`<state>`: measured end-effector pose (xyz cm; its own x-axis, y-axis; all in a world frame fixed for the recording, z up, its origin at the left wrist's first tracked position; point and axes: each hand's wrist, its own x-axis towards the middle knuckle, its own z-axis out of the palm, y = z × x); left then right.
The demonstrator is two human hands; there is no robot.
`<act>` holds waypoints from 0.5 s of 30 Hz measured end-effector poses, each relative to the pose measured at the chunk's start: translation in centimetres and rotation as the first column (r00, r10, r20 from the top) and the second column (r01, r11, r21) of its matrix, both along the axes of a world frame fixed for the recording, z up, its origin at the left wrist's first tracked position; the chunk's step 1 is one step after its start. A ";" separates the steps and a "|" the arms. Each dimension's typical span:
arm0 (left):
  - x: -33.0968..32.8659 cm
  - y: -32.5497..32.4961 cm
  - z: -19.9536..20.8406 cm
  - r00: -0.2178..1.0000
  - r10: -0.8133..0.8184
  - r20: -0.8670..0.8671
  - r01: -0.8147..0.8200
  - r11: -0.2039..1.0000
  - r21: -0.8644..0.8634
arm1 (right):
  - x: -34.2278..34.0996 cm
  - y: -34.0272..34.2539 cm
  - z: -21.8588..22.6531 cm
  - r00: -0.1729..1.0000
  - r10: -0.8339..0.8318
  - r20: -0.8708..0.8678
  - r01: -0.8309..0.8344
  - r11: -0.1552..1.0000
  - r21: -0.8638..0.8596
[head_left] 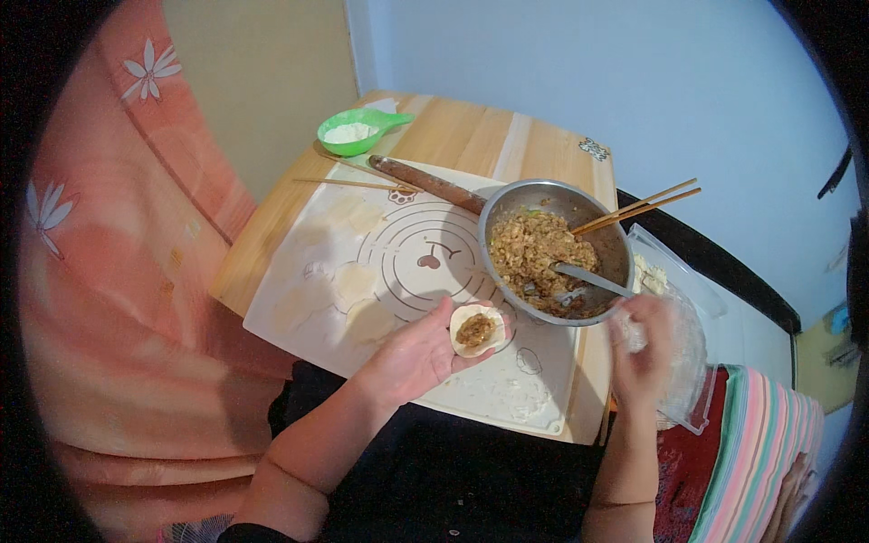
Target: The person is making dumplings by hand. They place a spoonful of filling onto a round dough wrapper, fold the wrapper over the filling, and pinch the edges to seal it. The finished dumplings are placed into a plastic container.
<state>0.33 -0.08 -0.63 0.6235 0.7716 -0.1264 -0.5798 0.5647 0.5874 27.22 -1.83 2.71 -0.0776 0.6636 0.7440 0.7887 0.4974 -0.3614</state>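
Observation:
My left hand lies palm up over the front of a white pastry mat and cradles a round dumpling wrapper with a spoonful of brown filling in its middle. My right hand, blurred, hovers just right of the mat, below a metal spoon whose handle sticks out of a steel bowl of minced filling. I cannot tell whether the fingers touch the spoon. A pair of chopsticks rests across the bowl's rim.
Several flat dough rounds lie on the mat's left half. A wooden rolling pin and a green scoop of flour sit farther back on the small wooden table. A clear plastic tray stands at right, an orange cloth at left.

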 end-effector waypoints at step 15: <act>0.5 -0.6 -1.2 0.999 -0.040 -0.028 0.039 0.999 -0.027 | -7.0 -0.4 -2.0 0.869 0.439 0.227 -0.443 0.896 -0.037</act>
